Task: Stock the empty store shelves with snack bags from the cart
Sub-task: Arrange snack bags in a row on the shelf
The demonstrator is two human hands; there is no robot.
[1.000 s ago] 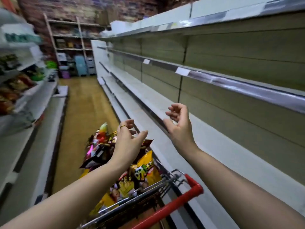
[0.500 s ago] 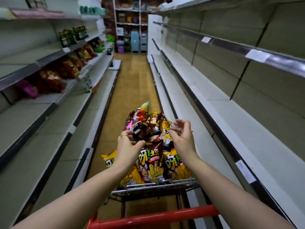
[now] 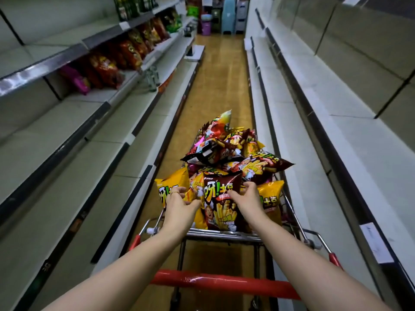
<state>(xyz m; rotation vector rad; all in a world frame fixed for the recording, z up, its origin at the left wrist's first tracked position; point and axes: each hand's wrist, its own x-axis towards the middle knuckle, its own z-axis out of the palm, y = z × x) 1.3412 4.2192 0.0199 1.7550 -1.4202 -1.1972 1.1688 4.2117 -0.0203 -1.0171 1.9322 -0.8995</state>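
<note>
- The cart (image 3: 224, 235) stands in the aisle straight ahead, heaped above its rim with snack bags (image 3: 226, 151); the red handle (image 3: 224, 282) is nearest the person and neither hand is on it.
- The brown bag (image 3: 221, 206) stands upright against the near wall of the cart, front face toward the camera, with a yellow bag (image 3: 171, 182) just beside it on its left.
- The right hand (image 3: 247, 199) has its fingers curled over the brown bag's upper right corner and its thumb on the front face, so it looks to be pinching the bag there.
- The left hand (image 3: 182, 206) is half curled at the brown bag's left edge, with its fingers over the yellow bag; I cannot tell whether it grips either bag or only touches them.
- The bag looks puffed with air, so it is likely light and soft, with brittle contents that a hard squeeze could crush.
- The glossy film is probably slippery on its flat faces; the crimped top seam or the two side edges would give a surer hold than the middle.
- Lifting with both hands at the edges should keep it from folding, and lifting slowly should keep neighbouring bags from sliding off the heap.
- The right-side shelves (image 3: 350, 140) lie bare just beside the cart and seem the natural place for it.
- The left-side shelves (image 3: 67, 122) hold a row of red bags on an upper tier further down the aisle.
</note>
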